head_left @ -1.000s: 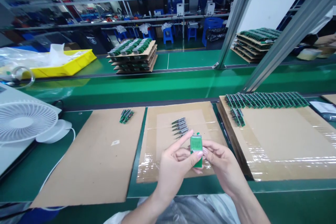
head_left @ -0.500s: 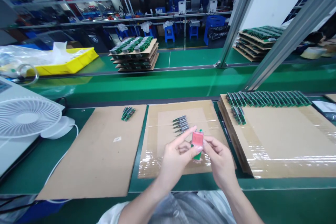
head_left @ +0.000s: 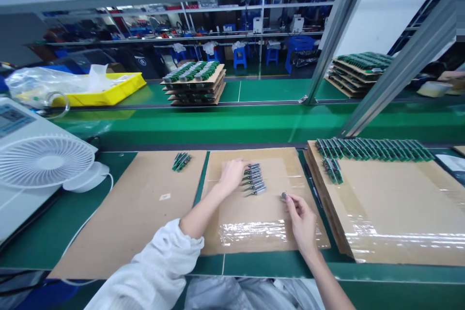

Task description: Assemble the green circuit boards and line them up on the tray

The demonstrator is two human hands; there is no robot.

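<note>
On the middle cardboard sheet [head_left: 254, 227] lies a short column of circuit boards [head_left: 256, 188], green with grey metallic parts. My left hand [head_left: 233, 174] reaches to the far end of this column. Its fingertips are pinched at the left edge of the farthest circuit board [head_left: 254, 166], partly hidden by the hand itself. Nearer to me on the right, my right hand [head_left: 302, 220] pinches a small round grey piece [head_left: 284, 195] between thumb and forefinger, above the sheet.
Left of centre, another cardboard sheet [head_left: 134, 213] carries a few boards [head_left: 180, 161]. Stacked cardboard [head_left: 399, 203] at right holds a row of boards [head_left: 374, 149]. A white fan [head_left: 47, 161] stands left. Behind are a metal post [head_left: 323, 48], board stacks [head_left: 194, 87] and a yellow tray [head_left: 123, 88].
Both hands held a board with a red square face together; now they are apart. My left hand has moved away to the column's far end, and the red face no longer shows.
</note>
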